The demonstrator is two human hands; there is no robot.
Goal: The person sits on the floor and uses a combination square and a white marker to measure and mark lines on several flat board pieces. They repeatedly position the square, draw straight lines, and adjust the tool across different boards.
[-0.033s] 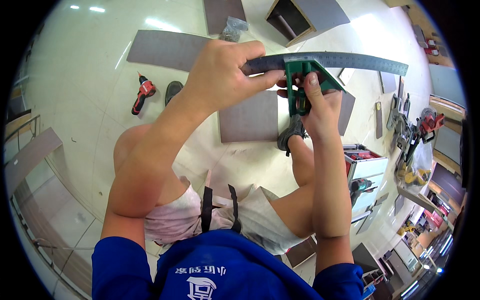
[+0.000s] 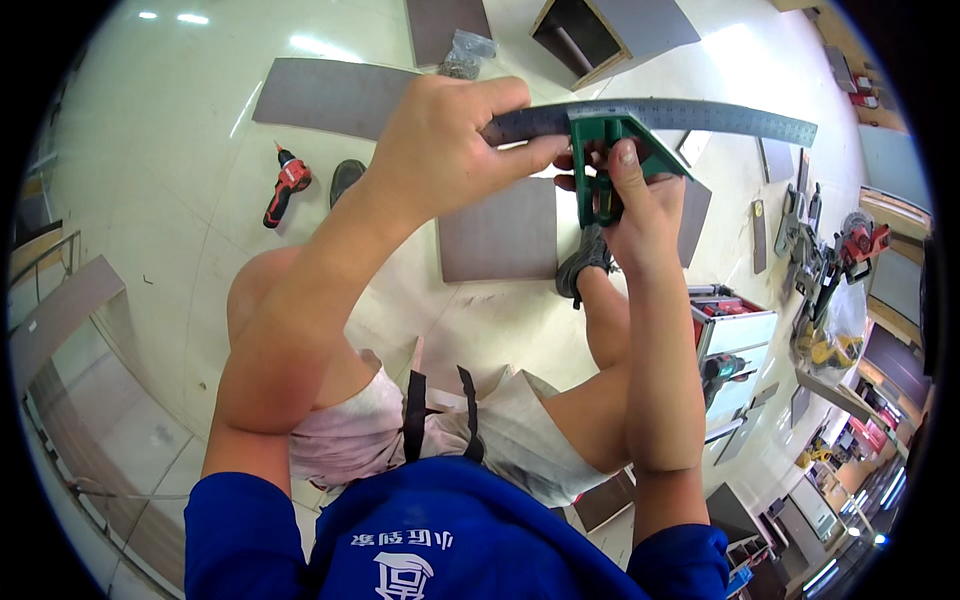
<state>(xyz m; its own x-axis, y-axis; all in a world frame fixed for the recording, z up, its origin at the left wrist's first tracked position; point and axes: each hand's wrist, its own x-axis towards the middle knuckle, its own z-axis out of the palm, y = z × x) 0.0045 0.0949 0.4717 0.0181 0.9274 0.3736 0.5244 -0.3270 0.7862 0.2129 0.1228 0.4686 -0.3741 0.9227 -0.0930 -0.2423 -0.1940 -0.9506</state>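
I hold a combination square up in front of me, above the floor. Between the thumb and fingers of my left hand (image 2: 445, 150) is the left end of its steel rule (image 2: 700, 116). My right hand (image 2: 640, 205) is closed round the square's green head (image 2: 592, 165), thumb on the front. The rule passes through the top of the head and reaches far out to the right. Some of my right fingers are hidden behind the head.
Grey-brown panels (image 2: 497, 235) lie on the floor below my hands. A red-and-black cordless drill (image 2: 287, 188) lies at the left. Far back stand an open cabinet box (image 2: 640, 35) and a bag of small hardware (image 2: 465, 55). Several power tools (image 2: 858, 245) and a tool case (image 2: 735, 335) are at the right.
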